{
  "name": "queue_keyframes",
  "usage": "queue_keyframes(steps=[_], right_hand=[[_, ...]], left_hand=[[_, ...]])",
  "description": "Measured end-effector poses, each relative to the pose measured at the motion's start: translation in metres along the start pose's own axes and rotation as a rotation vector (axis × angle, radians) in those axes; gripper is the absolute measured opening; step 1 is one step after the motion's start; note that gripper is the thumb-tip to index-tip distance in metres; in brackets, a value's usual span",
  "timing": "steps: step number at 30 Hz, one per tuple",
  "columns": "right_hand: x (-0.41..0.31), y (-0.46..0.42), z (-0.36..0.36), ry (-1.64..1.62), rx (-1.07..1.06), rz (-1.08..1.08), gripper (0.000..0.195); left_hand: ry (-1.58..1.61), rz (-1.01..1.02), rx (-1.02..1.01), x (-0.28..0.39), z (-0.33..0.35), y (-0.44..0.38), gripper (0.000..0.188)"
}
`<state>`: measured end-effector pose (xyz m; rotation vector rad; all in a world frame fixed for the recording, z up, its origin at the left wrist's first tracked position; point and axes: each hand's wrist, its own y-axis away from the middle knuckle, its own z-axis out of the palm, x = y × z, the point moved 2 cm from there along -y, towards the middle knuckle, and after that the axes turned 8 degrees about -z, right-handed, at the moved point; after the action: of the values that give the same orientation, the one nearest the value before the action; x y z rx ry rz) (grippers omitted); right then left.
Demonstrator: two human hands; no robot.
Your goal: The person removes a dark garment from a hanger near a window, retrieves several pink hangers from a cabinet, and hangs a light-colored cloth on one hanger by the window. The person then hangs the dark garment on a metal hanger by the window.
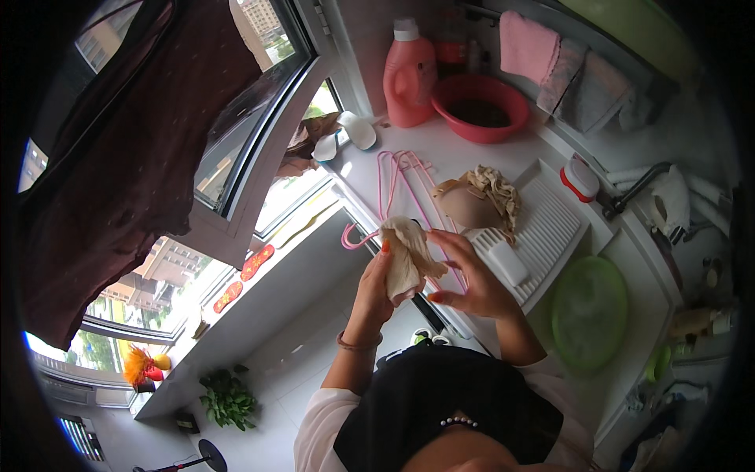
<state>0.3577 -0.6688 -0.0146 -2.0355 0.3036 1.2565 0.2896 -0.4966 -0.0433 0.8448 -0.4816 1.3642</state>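
Note:
My left hand (376, 288) grips a crumpled cream cloth (407, 248), possibly a small garment, and holds it up in front of me. Just to its right is my right hand (478, 280), fingers spread; whether a fingertip touches the cloth cannot be made out. Behind the cloth, several pink and purple clothes hangers (406, 177) lie on the white counter (360, 168), partly hidden by it. A beige bra (466, 203) sits bunched at the top of the ribbed washboard (545, 227). On the ribs lies a white bar of soap (507, 264).
A pink detergent bottle (409, 76) and a red basin (483, 127) of dark contents stand at the back. A red-and-white brush (580, 179) is near the tap (634, 186). A green basin (590, 312) rests in the sink. An opened window (283, 118) juts in at left, beside dark hanging fabric (130, 147).

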Motion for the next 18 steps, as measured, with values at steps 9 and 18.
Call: queue_keyframes(steps=[9,18], right_hand=[[0.023,0.010,-0.004,-0.161,0.138,0.121,0.053],[0.039,0.022,-0.036,-0.788,0.561,0.286,0.025]], left_hand=[[-0.056,-0.132,-0.099,0.003,-0.010,-0.002,0.041],[-0.193,-0.124,-0.172,0.034,0.003,0.015,0.032]])
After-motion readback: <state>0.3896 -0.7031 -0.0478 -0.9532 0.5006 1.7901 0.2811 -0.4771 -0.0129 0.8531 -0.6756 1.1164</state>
